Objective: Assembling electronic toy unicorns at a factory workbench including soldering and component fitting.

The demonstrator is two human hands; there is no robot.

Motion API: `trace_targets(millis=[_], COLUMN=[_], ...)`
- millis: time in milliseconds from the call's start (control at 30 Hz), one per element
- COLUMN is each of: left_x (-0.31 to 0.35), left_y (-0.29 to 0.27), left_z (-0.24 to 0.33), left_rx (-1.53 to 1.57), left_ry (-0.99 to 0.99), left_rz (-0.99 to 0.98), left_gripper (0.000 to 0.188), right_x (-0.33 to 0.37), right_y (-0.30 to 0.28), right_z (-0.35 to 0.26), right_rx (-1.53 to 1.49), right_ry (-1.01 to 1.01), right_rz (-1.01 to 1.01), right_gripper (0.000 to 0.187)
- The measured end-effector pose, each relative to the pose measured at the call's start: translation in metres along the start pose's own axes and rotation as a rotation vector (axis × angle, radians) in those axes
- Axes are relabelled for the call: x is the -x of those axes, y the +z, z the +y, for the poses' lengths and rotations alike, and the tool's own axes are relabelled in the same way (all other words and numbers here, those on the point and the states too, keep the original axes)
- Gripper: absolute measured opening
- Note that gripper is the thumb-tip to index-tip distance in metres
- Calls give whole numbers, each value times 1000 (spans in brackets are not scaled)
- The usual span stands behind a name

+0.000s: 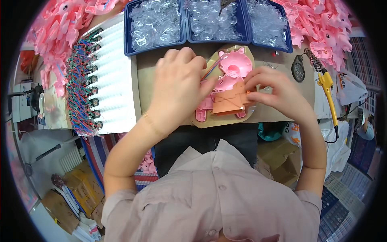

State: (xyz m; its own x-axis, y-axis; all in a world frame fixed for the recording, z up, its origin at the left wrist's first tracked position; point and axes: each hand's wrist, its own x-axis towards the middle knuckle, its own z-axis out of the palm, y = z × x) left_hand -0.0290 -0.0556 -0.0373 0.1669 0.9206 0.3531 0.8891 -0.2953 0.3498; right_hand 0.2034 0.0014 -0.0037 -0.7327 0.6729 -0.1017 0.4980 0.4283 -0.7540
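A pink animal-shaped toy shell half (236, 66), hollow side up, lies in a tan holder (248, 109) on the table before me. An orange box-like plastic part (229, 101) rests over its lower portion. The thumb and fingers of my right hand (278, 89) pinch the right edge of this part. Bent over the holder's left side is my left hand (177, 82), its thumb reaching toward the shell. Its curled fingertips are hidden, so what they hold cannot be seen. Thin coloured wires (212, 69) run over the shell beside that hand.
Blue bins (183, 38) of clear plastic pieces line the back. White rods with wired ends (111, 76) lie at left. Pink shells (52, 44) pile up on both sides. At right are a yellow-handled tool (327, 86) with a coiled spring and a dark oval object (298, 69).
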Motion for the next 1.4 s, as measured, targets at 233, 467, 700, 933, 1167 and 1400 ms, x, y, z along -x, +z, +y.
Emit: trace_targets(millis=[233,467,700,933,1167,1400], left_x=[12,10,-1,-1,1,4], left_y=[34,37,30,34,25,35], left_z=[3,4,4,-20,-19,-17], left_rx=[1018,858,1141,1502,965,595], left_ry=[-514,-382,-599,-612,-63,-37], left_rz=[-39,25,-148,-38,-228,-83], left_gripper=[13,10,28,21,17,28], right_x=[36,8,-52,-10,21,22], right_y=[29,30,38,53,41,51], right_z=[-20,-25,-14,3,-1,5], right_rx=[-76,-145,-421,-17,-776,-201], right_ry=[-107,84,57,-288,112,137], right_rz=[26,304,391,443,163,298], right_gripper=[12,11,14,10,14,10])
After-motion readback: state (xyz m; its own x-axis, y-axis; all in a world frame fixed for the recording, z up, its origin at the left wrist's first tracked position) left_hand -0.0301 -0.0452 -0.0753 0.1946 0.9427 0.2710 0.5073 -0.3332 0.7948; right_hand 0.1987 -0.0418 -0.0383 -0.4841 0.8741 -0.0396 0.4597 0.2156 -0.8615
